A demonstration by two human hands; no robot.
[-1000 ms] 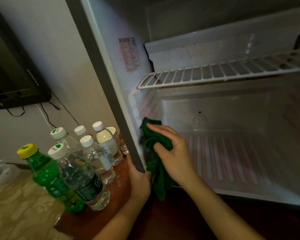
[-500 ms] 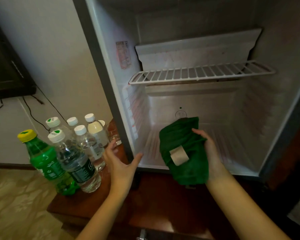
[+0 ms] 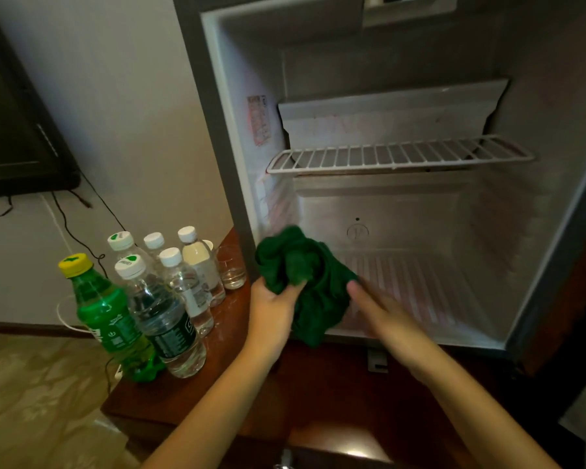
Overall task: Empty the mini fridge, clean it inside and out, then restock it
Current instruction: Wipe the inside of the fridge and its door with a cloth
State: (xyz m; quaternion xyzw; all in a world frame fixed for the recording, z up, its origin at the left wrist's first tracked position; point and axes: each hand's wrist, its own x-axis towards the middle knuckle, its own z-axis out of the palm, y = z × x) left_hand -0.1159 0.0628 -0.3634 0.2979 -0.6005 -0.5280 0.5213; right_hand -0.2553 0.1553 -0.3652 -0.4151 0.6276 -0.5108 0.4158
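Observation:
The mini fridge stands open on a wooden cabinet, and nothing is stored inside it. A white wire shelf spans its middle. In front of the lower left corner of the opening is a bunched dark green cloth. My left hand grips the cloth from below on its left side. My right hand is blurred, with its fingers stretched out and the fingertips at the cloth's right edge.
A green soda bottle, several clear water bottles and a small glass stand on the wooden cabinet top left of the fridge. A dark TV hangs on the left wall with cables below it.
The cloth came out from the fridge's left inner wall and passed from my right hand to my left. My left hand left the fridge edge and now grips the cloth.

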